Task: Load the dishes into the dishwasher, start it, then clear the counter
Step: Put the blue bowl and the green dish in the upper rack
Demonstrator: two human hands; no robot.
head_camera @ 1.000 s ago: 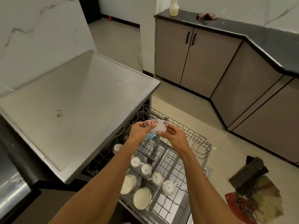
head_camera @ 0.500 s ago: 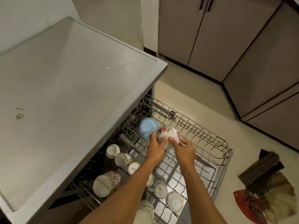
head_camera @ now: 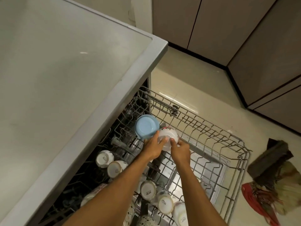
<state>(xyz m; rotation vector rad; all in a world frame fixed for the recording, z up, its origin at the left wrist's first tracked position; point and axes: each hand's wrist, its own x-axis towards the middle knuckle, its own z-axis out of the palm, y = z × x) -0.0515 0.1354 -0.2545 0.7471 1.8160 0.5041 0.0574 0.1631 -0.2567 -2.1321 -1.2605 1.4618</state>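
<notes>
The white flowered bowl [head_camera: 169,136] is upside down between both my hands, its foot ring turned up toward me, low over the far left part of the pulled-out rack [head_camera: 203,130]. My left hand [head_camera: 153,148] curls over the base from the left, and my right hand [head_camera: 180,150] pinches the side and rim from the right, thumb on top. I hold it with both because a smooth, rounded bowl is easy to let slip, and two hands let me tilt it finely between the wires.

I have it mouth-down so that water will run off it instead of pooling inside. It sits just beside the blue bowl [head_camera: 145,128], which is already in the rack, also bottom-up and leaning. Whether the two touch I cannot tell. I judge that I am setting this one down as the next in that row, and the thing to watch is its rim knocking the blue one or catching on a wire.

Nearer to me, cups [head_camera: 147,190] stand upside down along the near left side of the rack, printed bases showing. The right half of the rack holds nothing I can see, so there is room for more dishes.

The rack juts out from under the grey counter [head_camera: 65,70] on my left. Beyond it are pale floor [head_camera: 203,75] and brown cupboards [head_camera: 179,22], and a bundle of cloth [head_camera: 273,176] lies on the floor to my right.
</notes>
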